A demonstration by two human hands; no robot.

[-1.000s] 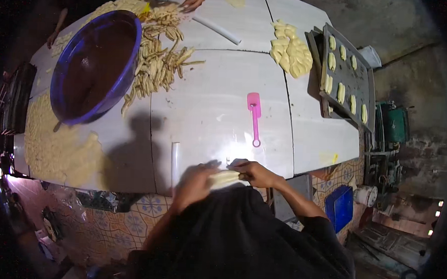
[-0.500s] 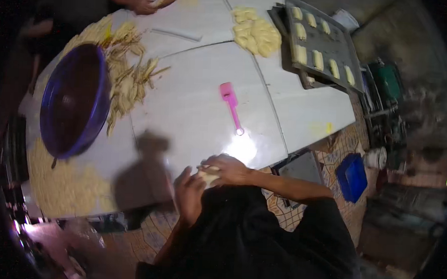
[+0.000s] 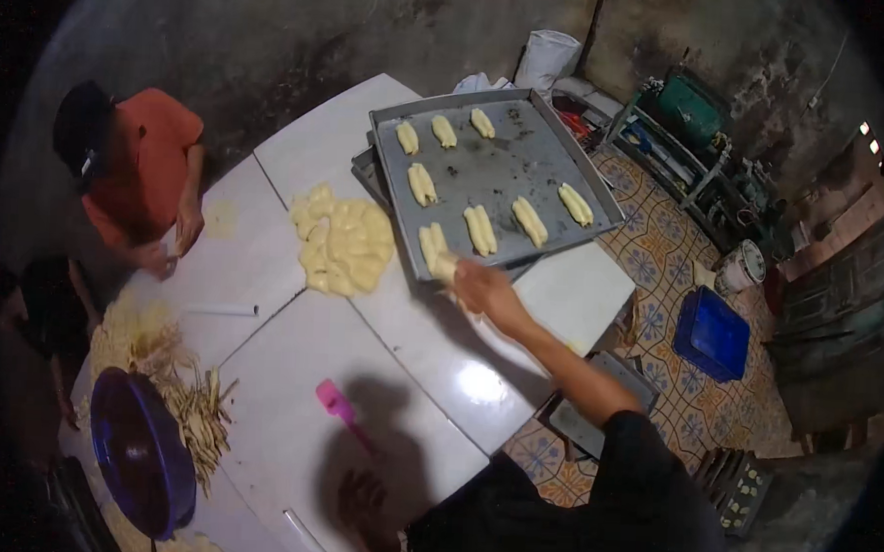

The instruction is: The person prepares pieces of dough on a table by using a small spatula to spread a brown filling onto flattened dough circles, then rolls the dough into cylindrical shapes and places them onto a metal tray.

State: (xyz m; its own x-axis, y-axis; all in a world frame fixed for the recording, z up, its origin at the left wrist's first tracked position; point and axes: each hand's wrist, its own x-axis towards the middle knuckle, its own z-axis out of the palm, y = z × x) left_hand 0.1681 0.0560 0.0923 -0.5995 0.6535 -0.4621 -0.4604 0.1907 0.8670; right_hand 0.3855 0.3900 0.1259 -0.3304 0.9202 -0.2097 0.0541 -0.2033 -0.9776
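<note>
At the near left corner of the metal baking tray (image 3: 547,236), my right hand (image 3: 488,296) is closed on a pale dough piece (image 3: 445,267). The fingers partly cover it, and it touches or nearly touches a dough piece (image 3: 431,240) lying on the tray. Several more shaped dough pieces rest on the tray, each with a lengthwise groove. My left hand (image 3: 361,497) is low at the table's near side, in shadow, its fingers apart and nothing seen in them. Ahead of it lies a pink scraper (image 3: 334,402).
A mound of yellow dough (image 3: 345,242) sits left of the tray. A purple basin (image 3: 143,450) stands beside a heap of thin strips (image 3: 197,413). A white rod (image 3: 221,309) lies farther back. Two people work at left, one in an orange shirt (image 3: 151,155). A blue crate (image 3: 713,332) is on the floor.
My hands were together around a dough piece at the table's near edge. They have parted, and my right hand has reached out to the tray with dough. The view has swung toward the tray.
</note>
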